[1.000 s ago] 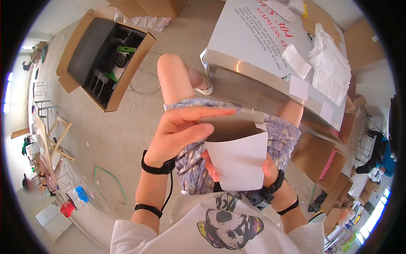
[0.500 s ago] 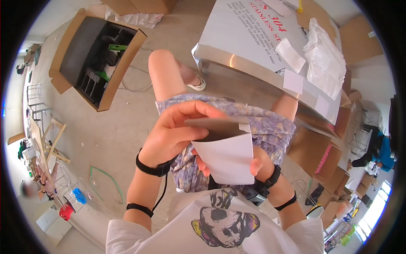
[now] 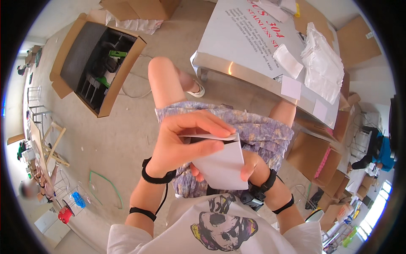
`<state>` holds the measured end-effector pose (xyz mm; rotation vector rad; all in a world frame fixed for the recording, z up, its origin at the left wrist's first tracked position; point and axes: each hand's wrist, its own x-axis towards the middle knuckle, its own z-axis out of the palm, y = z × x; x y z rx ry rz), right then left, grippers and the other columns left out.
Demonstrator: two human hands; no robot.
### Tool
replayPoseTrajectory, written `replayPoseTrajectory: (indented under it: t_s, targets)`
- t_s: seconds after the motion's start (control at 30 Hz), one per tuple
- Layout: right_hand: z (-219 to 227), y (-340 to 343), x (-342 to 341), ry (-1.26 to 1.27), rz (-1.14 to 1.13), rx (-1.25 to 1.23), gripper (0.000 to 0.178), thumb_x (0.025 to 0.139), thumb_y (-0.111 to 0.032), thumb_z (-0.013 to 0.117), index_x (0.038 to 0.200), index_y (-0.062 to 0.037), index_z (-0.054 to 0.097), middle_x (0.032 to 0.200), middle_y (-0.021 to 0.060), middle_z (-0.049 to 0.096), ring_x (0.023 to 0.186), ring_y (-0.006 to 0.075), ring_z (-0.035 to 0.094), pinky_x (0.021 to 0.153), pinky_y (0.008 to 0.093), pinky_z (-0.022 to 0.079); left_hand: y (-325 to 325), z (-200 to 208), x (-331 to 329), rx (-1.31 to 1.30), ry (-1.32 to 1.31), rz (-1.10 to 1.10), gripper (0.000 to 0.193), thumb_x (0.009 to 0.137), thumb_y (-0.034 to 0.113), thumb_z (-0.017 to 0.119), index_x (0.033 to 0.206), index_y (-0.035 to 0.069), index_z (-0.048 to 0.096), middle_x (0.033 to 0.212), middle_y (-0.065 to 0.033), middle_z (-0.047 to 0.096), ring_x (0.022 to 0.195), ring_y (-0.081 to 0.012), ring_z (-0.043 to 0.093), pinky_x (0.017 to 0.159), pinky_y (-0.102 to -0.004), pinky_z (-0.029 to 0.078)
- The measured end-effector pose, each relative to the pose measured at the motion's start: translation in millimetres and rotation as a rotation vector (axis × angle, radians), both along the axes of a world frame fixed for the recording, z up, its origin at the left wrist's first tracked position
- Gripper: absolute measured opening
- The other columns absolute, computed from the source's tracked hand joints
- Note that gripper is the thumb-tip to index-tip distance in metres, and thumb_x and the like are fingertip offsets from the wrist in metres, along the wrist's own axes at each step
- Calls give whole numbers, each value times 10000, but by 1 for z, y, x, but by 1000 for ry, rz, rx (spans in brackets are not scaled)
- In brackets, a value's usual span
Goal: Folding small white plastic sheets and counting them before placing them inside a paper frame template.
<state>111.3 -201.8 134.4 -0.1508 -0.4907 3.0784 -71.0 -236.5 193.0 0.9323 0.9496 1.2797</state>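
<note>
A small white cardboard box (image 3: 220, 168) is held over my lap, its open end facing away from me. With fingers above and thumb on the near wall, my left hand (image 3: 179, 142) pinches the box at its top flap. A narrow dark gap still shows under the flap near its right corner. My right hand (image 3: 250, 164) grips the box from beneath and the right side, its thumb along the right edge; some of its fingertips come out at the box's left side. The inside of the box is mostly hidden.
Ahead on the right is a film-covered metal table (image 3: 237, 46) bearing a stack of white plastic bags (image 3: 323, 63) and flat white cards (image 3: 291, 87). An open carton (image 3: 122, 70) with black trays stands on the floor at left. More cartons (image 3: 308, 152) stand at right.
The flap has come down over the box's opening, which has narrowed. My left thumb has moved right along the near wall, and the box has shifted slightly left and toward me.
</note>
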Motion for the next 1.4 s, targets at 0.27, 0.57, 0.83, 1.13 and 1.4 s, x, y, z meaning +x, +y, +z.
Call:
replayPoseTrajectory:
  t_s: [0.27, 0.57, 0.83, 1.13, 1.4]
  targets:
    - [-5, -3, 6, -23, -63, -71, 972, 510, -398, 869, 1289, 4, 449, 1159, 162, 557, 1029, 262, 587, 922, 374, 465, 1, -4, -6, 249, 314, -105, 234, 876, 37, 573, 1075, -45, 665, 1142, -188, 644, 1022, -244, 631, 809, -314, 522]
    - [-2, 4, 7, -46, -36, 18, 922, 545, -329, 831, 1302, 15, 432, 1171, 146, 555, 1071, 244, 566, 937, 366, 451, -11, -1, -2, -168, -61, -25, 258, 879, -42, 536, 1108, -48, 654, 1162, -154, 644, 832, -146, 661, 580, -214, 530]
    - [-3, 0, 7, -34, -13, 37, 923, 544, -337, 837, 1298, 10, 432, 1160, 132, 559, 1037, 227, 574, 926, 368, 450, -9, 7, 3, -234, 39, 28, 261, 837, -60, 580, 1083, -51, 667, 913, -128, 692, 531, -103, 599, 419, -211, 474]
    - [0, 0, 6, -57, 15, 12, 956, 533, -338, 853, 1305, 25, 422, 1177, 144, 560, 1055, 234, 580, 941, 374, 449, -9, 10, -2, -312, -1, 62, 262, 807, -43, 612, 1061, -80, 660, 924, -173, 683, 696, -177, 642, 592, -267, 508]
    - [-1, -8, 4, -25, 41, -80, 971, 538, -348, 863, 1306, 41, 413, 1177, 154, 559, 1051, 227, 583, 941, 357, 456, -3, 10, -14, -308, -67, -80, 237, 780, -94, 651, 1014, -61, 673, 947, -146, 696, 868, -172, 668, 775, -281, 553]
